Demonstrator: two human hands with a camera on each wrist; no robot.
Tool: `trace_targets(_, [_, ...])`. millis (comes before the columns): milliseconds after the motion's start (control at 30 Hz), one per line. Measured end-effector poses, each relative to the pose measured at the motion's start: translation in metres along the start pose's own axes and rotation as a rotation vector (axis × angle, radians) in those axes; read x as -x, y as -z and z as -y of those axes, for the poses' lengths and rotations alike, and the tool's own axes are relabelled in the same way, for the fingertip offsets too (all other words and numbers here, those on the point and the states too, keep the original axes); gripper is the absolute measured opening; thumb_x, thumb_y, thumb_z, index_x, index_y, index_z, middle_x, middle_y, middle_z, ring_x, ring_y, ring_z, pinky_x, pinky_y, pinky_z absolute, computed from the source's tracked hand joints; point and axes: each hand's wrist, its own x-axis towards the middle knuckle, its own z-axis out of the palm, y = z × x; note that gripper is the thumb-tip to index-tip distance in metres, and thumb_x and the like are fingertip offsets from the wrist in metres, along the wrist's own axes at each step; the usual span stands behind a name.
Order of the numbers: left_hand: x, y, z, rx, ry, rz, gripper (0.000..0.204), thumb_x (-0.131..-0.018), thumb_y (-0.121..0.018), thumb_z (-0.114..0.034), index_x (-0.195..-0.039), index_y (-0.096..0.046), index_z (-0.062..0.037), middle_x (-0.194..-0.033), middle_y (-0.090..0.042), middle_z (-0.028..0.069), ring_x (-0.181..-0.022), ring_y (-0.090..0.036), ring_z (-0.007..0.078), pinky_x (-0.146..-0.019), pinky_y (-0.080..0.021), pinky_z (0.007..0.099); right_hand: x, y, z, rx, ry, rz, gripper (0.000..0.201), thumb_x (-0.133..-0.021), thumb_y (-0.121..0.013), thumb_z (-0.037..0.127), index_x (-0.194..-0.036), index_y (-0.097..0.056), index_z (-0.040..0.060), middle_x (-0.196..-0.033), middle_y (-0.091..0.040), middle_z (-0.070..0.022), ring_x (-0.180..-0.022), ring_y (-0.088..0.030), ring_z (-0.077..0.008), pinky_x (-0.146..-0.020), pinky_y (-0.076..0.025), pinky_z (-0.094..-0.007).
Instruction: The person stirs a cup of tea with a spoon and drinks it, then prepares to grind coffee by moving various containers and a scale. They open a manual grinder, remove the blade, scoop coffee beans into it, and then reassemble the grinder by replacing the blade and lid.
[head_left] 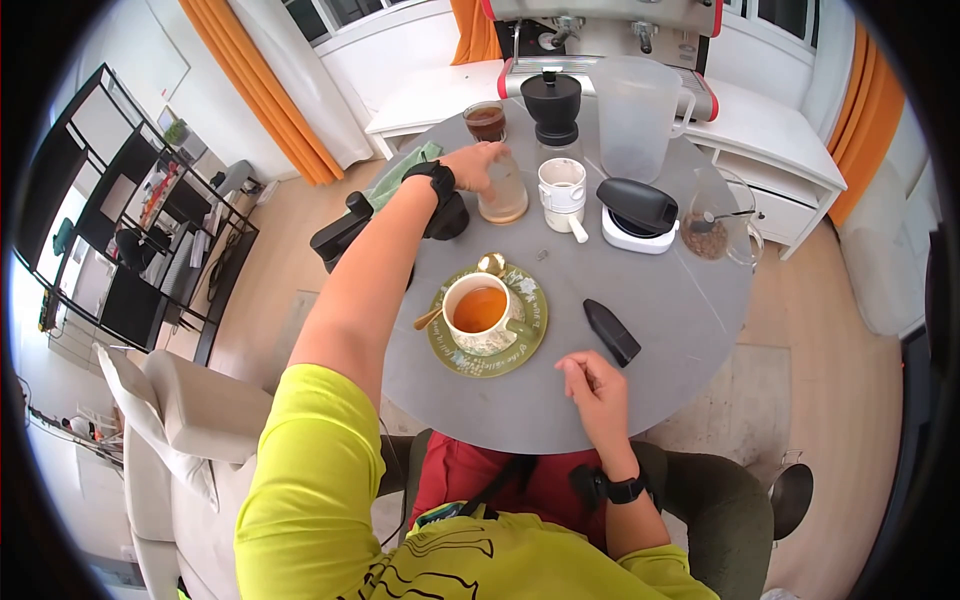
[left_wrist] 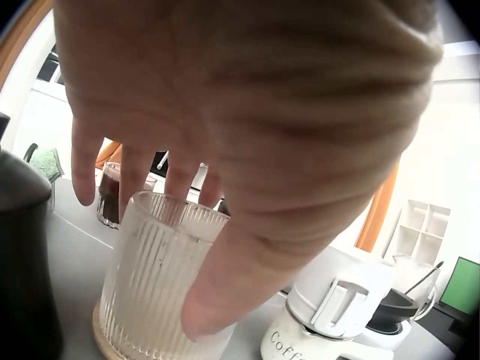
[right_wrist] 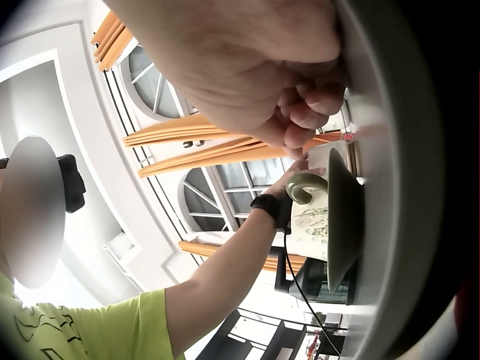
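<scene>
My left hand point(head_left: 470, 166) reaches over a ribbed clear glass point(head_left: 505, 200) at the far left of the table. In the left wrist view its fingers extend past the rim on the far side, and the thumb overlaps the near side of the ribbed wall. The glass stands on a round wooden coaster point(left_wrist: 100, 337). My right hand point(head_left: 600, 400) rests loosely curled near the table's front edge, holding nothing. Close by lies a black tapered object point(head_left: 612, 333). Between the hands, a patterned cup point(head_left: 490, 343) of amber liquid sits on a green saucer point(head_left: 447, 352) with a gold spoon point(head_left: 428, 318).
Around the glass are a glass of dark liquid point(head_left: 486, 125), a black-topped grinder point(head_left: 550, 105), a white cup with a dripper point(head_left: 563, 190) and a large jug point(head_left: 635, 120). Further right stand a white scale point(head_left: 640, 240) bearing a black dish and a carafe of beans point(head_left: 705, 240).
</scene>
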Motion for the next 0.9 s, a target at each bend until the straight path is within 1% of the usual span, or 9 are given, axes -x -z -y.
trace_targets(67, [-0.001, -0.004, -0.001, 0.023, 0.000, -0.016, 0.088, -0.059, -0.082, -0.019, -0.135, -0.040, -0.0100, -0.131, -0.049, 0.0145, -0.117, -0.052, 0.0319, -0.099, -0.043, 0.0396, -0.001, -0.001, -0.003, -0.004, 0.045, -0.042, 0.011, -0.093, -0.060, 0.010, -0.088, -0.066, 0.0024, -0.058, -0.049, 0.0033, -0.053, -0.043, -0.0024, -0.048, -0.032, -0.0219])
trace_targets(233, [-0.003, 0.000, -0.002, -0.016, -0.019, -0.071, 0.080, -0.056, -0.084, -0.025, -0.125, -0.047, -0.0075, -0.118, -0.057, 0.0156, -0.107, -0.058, 0.0317, -0.091, -0.047, 0.0390, -0.001, 0.000, -0.002, -0.008, 0.018, -0.028, 0.010, -0.093, -0.060, 0.010, -0.088, -0.066, 0.0029, -0.057, -0.049, 0.0027, -0.052, -0.043, -0.0028, -0.047, -0.032, -0.0221])
trace_targets(300, [-0.002, 0.003, -0.007, -0.071, 0.013, -0.101, 0.078, -0.056, -0.084, -0.031, -0.122, -0.050, -0.0063, -0.105, -0.062, 0.0161, -0.099, -0.061, 0.0320, -0.087, -0.048, 0.0386, -0.001, 0.000, -0.001, -0.009, 0.019, -0.025, 0.010, -0.092, -0.060, 0.010, -0.088, -0.066, 0.0029, -0.057, -0.049, 0.0027, -0.052, -0.043, -0.0029, -0.047, -0.032, -0.0222])
trace_targets(400, [0.002, 0.013, -0.020, -0.121, 0.089, -0.103, 0.078, -0.056, -0.083, -0.037, -0.119, -0.051, -0.0056, -0.100, -0.064, 0.0170, -0.097, -0.062, 0.0330, -0.084, -0.048, 0.0392, -0.001, 0.001, 0.001, -0.001, 0.020, -0.019, 0.010, -0.092, -0.060, 0.009, -0.088, -0.066, 0.0028, -0.057, -0.049, 0.0026, -0.052, -0.043, -0.0030, -0.047, -0.032, -0.0224])
trace_targets(533, [0.002, 0.022, -0.022, -0.076, 0.125, -0.011, 0.076, -0.057, -0.082, -0.041, -0.117, -0.052, -0.0049, -0.101, -0.064, 0.0183, -0.099, -0.061, 0.0339, -0.084, -0.048, 0.0400, -0.001, 0.001, 0.002, 0.006, 0.034, -0.010, 0.010, -0.092, -0.060, 0.009, -0.088, -0.067, 0.0027, -0.056, -0.049, 0.0022, -0.051, -0.043, -0.0034, -0.047, -0.032, -0.0226])
trace_targets(633, [0.002, 0.021, -0.018, -0.012, 0.089, -0.049, 0.077, -0.057, -0.082, -0.042, -0.118, -0.052, -0.0048, -0.099, -0.064, 0.0185, -0.099, -0.061, 0.0339, -0.083, -0.048, 0.0400, -0.001, 0.001, 0.000, 0.001, 0.043, -0.005, 0.010, -0.092, -0.060, 0.009, -0.088, -0.067, 0.0025, -0.056, -0.050, 0.0018, -0.051, -0.044, -0.0036, -0.047, -0.032, -0.0227])
trace_targets(700, [0.001, 0.020, -0.019, -0.095, 0.114, -0.147, 0.076, -0.058, -0.081, -0.042, -0.117, -0.052, -0.0047, -0.098, -0.064, 0.0182, -0.097, -0.062, 0.0331, -0.083, -0.048, 0.0387, -0.001, 0.001, 0.000, 0.001, 0.044, -0.012, 0.010, -0.092, -0.060, 0.009, -0.088, -0.067, 0.0024, -0.057, -0.050, 0.0017, -0.051, -0.044, -0.0037, -0.047, -0.032, -0.0227])
trace_targets(833, [0.003, 0.022, -0.019, -0.151, 0.095, -0.090, 0.076, -0.058, -0.081, -0.042, -0.118, -0.053, -0.0046, -0.099, -0.064, 0.0184, -0.098, -0.062, 0.0333, -0.083, -0.048, 0.0386, -0.001, 0.001, 0.001, 0.000, 0.051, -0.011, 0.010, -0.093, -0.059, 0.009, -0.088, -0.067, 0.0024, -0.058, -0.051, 0.0015, -0.052, -0.044, -0.0040, -0.048, -0.032, -0.0230])
trace_targets(900, [0.005, 0.021, -0.018, -0.051, 0.124, -0.093, 0.076, -0.057, -0.081, -0.042, -0.118, -0.054, -0.0046, -0.101, -0.065, 0.0193, -0.099, -0.062, 0.0340, -0.084, -0.049, 0.0386, -0.001, 0.001, 0.000, 0.002, 0.055, -0.003, 0.010, -0.093, -0.059, 0.009, -0.088, -0.067, 0.0024, -0.058, -0.051, 0.0014, -0.052, -0.044, -0.0042, -0.048, -0.032, -0.0231])
